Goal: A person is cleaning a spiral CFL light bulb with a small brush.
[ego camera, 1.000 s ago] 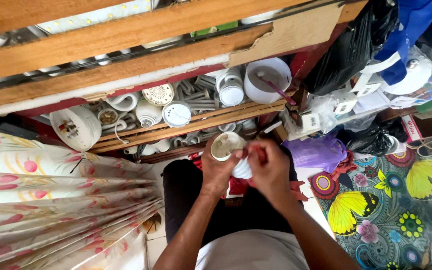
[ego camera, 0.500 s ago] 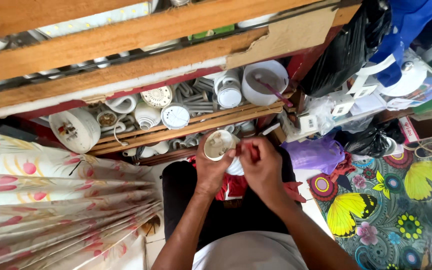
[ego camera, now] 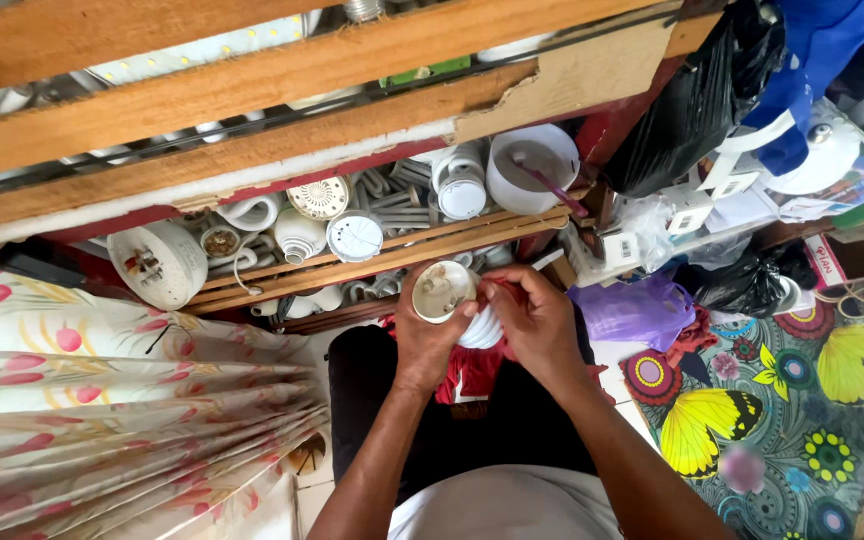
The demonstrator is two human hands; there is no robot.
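Observation:
My left hand (ego camera: pixel 422 335) grips a white lamp bulb housing (ego camera: pixel 444 292) with its open round end facing up, small parts showing inside. My right hand (ego camera: pixel 532 320) holds the ribbed white lower part of the same housing (ego camera: pixel 480 328) from the right, fingertips at its rim. Both hands meet over my lap, above a red cloth (ego camera: pixel 467 372) lying on dark trousers. Just beyond them a wooden shelf (ego camera: pixel 372 265) carries several white bulb bases and spiral lamp tubes.
A white bowl (ego camera: pixel 532 165) with a purple stick sits on the shelf's right end. Black plastic bags (ego camera: pixel 692 110) and a purple bag (ego camera: pixel 637 305) lie at right. A butterfly-patterned mat (ego camera: pixel 802 420) covers the floor right; floral fabric (ego camera: pixel 102 400) fills the left.
The bulb housing has tilted a little so its open end faces up more. My right fingers have shifted along its rim. Both hands stay in the same place.

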